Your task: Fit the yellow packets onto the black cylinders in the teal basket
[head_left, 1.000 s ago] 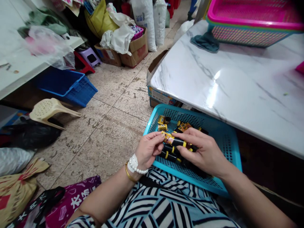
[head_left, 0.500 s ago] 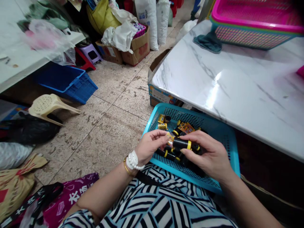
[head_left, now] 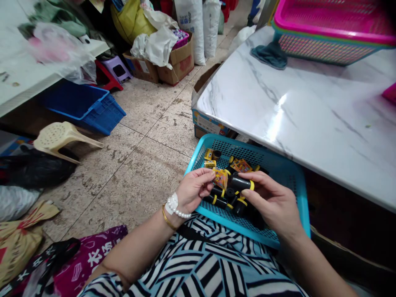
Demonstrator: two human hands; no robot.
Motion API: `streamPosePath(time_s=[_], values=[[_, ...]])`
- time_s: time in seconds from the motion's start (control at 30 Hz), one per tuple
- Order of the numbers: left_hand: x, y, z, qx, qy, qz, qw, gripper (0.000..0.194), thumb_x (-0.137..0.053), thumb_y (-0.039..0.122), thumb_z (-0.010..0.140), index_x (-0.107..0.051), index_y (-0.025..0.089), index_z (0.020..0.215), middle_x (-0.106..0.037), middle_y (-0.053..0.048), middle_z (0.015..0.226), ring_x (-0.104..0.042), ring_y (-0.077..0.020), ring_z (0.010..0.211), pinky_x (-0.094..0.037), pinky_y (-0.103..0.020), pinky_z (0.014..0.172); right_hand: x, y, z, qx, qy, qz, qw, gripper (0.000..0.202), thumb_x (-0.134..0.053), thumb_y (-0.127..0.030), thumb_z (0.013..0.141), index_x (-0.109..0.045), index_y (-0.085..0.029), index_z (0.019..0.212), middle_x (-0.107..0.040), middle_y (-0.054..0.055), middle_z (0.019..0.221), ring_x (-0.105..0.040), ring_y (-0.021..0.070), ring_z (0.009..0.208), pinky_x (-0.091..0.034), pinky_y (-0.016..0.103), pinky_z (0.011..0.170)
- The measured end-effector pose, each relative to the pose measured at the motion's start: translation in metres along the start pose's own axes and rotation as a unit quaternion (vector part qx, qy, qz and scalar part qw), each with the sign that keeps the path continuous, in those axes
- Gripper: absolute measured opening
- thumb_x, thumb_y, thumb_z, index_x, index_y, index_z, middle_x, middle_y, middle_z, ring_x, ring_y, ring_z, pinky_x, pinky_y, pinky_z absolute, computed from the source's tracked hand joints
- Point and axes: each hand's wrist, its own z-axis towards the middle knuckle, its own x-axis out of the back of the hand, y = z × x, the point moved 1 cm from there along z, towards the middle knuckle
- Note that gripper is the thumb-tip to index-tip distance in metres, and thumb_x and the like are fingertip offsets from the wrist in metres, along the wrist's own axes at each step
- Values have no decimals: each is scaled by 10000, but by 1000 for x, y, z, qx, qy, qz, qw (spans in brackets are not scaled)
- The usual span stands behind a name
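- Just below the middle of the frame, I see the left hand (head_left: 192, 190) pinching an orange-and-yellow packet (head_left: 220, 178) by its left edge; the grip is narrow, thumb against finger.
- The right hand (head_left: 280, 202), right of the frame's middle, holds a black tube (head_left: 243, 182) by its yellow-rimmed end, thumb below and fingers above; the tube lies nearly level, its other end close to the packet; whether the two touch I cannot tell.
- Both things are over a turquoise basket (head_left: 305, 206), lower middle of the frame; inside it are more black tubes (head_left: 220, 203) with yellow rings, along with some orange packets (head_left: 241, 165) and a small yellow roll (head_left: 210, 164) near its left end.
- A string of white beads (head_left: 182, 214) and a gold bangle (head_left: 168, 219) circle the left wrist.
- A white marbled table (head_left: 309, 107) fills the right side; at upper right it bears a pink basket (head_left: 337, 33) stacked over others, a dark cloth (head_left: 269, 55) just beside.
- At left, a cream stool (head_left: 58, 135) stands on the floor, near a blue crate (head_left: 103, 113).
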Motion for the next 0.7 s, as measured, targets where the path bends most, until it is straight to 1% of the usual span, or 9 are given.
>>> streamPosePath(time_s=[0.1, 0.27, 0.37, 0.47, 0.57, 0.63, 0.7], values=[[-2, 0, 0, -1, -4, -9, 1000, 305, -832, 252, 658, -608, 112, 810, -613, -1, 705, -459, -16, 483, -205, -133, 383, -1, -1, -1, 16, -6, -34, 999, 228, -692, -271, 848, -714, -267, 1075, -662, 58, 1056, -639, 203, 951, -545, 308, 780], [-2, -2, 0, 20, -25, -41, 999, 273, -820, 214, 664, -620, 113, 821, -628, -3, 705, -448, -15, 473, -204, -136, 384, 1, -4, 2, 42, -1, -127, 991, 241, -677, -273, 854, -702, -258, 1093, -666, 54, 976, -632, 184, 825, -532, 314, 718], [-2, -3, 0, 29, -29, -47, 998, 268, -816, 205, 662, -624, 108, 822, -643, -13, 716, -452, -15, 469, -201, -132, 383, 1, -7, 3, 73, -14, -165, 983, 274, -657, -249, 864, -693, -259, 1136, -663, 51, 954, -637, 179, 811, -534, 320, 729], [-3, -5, 0, 28, -25, -46, 998, 272, -817, 213, 660, -619, 106, 812, -643, -13, 708, -454, -14, 467, -200, -127, 382, 0, -10, 3, 112, -34, -187, 975, 366, -635, -223, 874, -655, -266, 1237, -654, 50, 955, -643, 166, 790, -534, 308, 710], [-3, -5, 0, 24, -25, -41, 999, 284, -824, 231, 656, -614, 111, 805, -626, 1, 678, -452, -16, 460, -200, -129, 377, -1, -10, 2, 132, -45, -200, 970, 446, -638, -223, 874, -605, -266, 1316, -645, 50, 956, -638, 158, 768, -534, 303, 697], [-3, -5, -1, 11, -22, -32, 999, 290, -825, 248, 661, -617, 115, 814, -622, 4, 676, -459, -20, 465, -210, -130, 381, -3, -9, 3, 137, -47, -204, 968, 457, -628, -224, 880, -590, -264, 1333, -640, 54, 968, -636, 162, 790, -536, 311, 716], [-4, -5, -2, -4, -20, -24, 1000, 297, -828, 260, 659, -623, 115, 818, -622, 1, 684, -467, -23, 474, -221, -133, 389, -4, -9, 5, 143, -50, -201, 968, 409, -623, -223, 879, -622, -257, 1286, -638, 53, 955, -635, 167, 804, -535, 315, 720]])
